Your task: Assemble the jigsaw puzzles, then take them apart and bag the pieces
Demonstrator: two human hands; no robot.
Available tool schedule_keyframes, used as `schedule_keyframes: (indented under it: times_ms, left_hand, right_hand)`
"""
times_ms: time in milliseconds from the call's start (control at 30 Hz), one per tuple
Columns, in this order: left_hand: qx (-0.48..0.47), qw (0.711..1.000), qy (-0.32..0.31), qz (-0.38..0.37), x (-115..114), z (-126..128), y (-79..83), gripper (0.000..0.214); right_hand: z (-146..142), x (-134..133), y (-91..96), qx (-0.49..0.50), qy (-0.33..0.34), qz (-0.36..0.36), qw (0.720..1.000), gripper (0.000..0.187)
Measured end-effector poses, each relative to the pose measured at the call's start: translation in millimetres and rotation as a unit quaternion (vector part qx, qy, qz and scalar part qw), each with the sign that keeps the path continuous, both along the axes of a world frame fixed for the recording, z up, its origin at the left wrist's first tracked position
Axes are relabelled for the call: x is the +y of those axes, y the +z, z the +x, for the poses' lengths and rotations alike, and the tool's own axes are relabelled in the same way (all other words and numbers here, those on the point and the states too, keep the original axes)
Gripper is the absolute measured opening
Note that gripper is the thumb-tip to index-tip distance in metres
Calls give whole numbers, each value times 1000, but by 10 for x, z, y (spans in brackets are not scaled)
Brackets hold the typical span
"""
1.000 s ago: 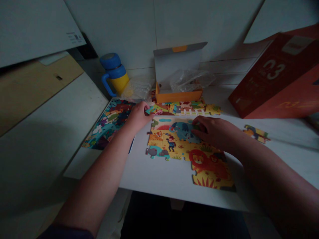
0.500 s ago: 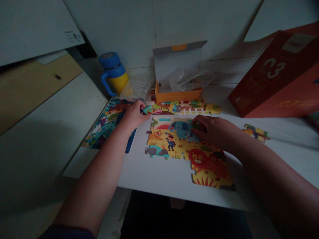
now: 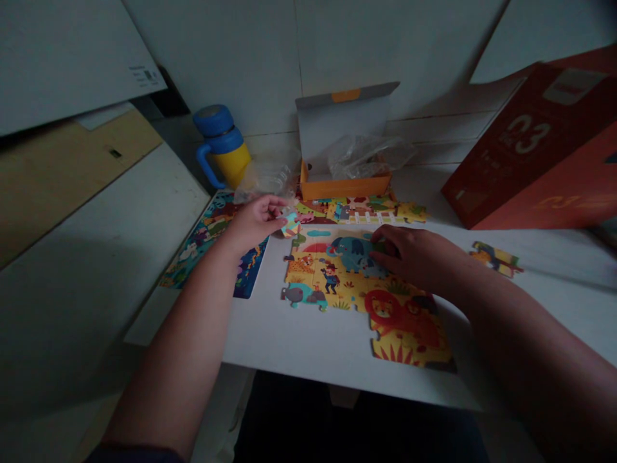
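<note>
My left hand (image 3: 260,222) pinches a small puzzle piece (image 3: 290,223), light blue with yellow and red, just above the upper left corner of a partly joined jigsaw puzzle (image 3: 347,263). That puzzle shows elephants, a leopard, a figure in a hat and, lower right, red lions. Over its upper right part rests my right hand (image 3: 402,252), fingers curled beside the elephants; a greenish bit shows between thumb and forefinger, too dark to make out. Behind lies a strip of loose puzzle pieces (image 3: 357,209). Another joined piece (image 3: 495,258) lies apart at the right.
A dark blue picture sheet (image 3: 250,270) lies under my left forearm. Farther back are a blue-and-yellow flask (image 3: 226,151), a clear plastic bag (image 3: 270,177) and an open orange box (image 3: 347,186) with plastic in it. A large red box (image 3: 520,154) stands at right.
My left hand has drawn a puzzle piece off the pieces at the back and brought it slightly right and nearer the joined puzzle. My right hand stays in place.
</note>
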State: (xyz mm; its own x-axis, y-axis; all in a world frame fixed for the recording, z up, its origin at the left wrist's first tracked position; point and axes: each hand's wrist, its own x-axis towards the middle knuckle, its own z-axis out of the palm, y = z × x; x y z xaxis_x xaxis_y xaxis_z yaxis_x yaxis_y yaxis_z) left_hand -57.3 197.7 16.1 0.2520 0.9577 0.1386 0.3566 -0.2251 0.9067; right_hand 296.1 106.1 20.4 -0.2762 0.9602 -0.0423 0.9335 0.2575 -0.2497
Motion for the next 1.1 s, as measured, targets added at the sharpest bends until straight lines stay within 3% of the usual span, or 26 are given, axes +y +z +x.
schedule_keyframes:
  times_ms: [233,500,700,767,833,1000,1100]
  left_hand:
    - [-20,990,-94,-107,-223,-21,198,41]
    - [106,964,-169,-178,-386,-63,368,32]
    - [201,911,-254,-255,-429,-138,474,31]
    - [210,900,-267,-273,-428,-181,460,35]
    - [203,907,-249,-272,-422,-213,429,42]
    - [227,905,-231,-277,-412,-247,421,53]
    - [255,894,-235,-285,-421,-262,479,51]
  right_hand:
    - [-14,-9,13,-6,-7,1,1000,36]
    - [-18,-27,36,5,5,3,1000,36]
    - [53,14,74,41,11,-9,999,29]
    - [168,51,133,36,-18,1,999,28]
    - [318,78,220,-3,-76,42,996,30]
    - [604,38,464,-86,-228,134,960,39]
    - [695,-18,521,-103,-252,130,953,41]
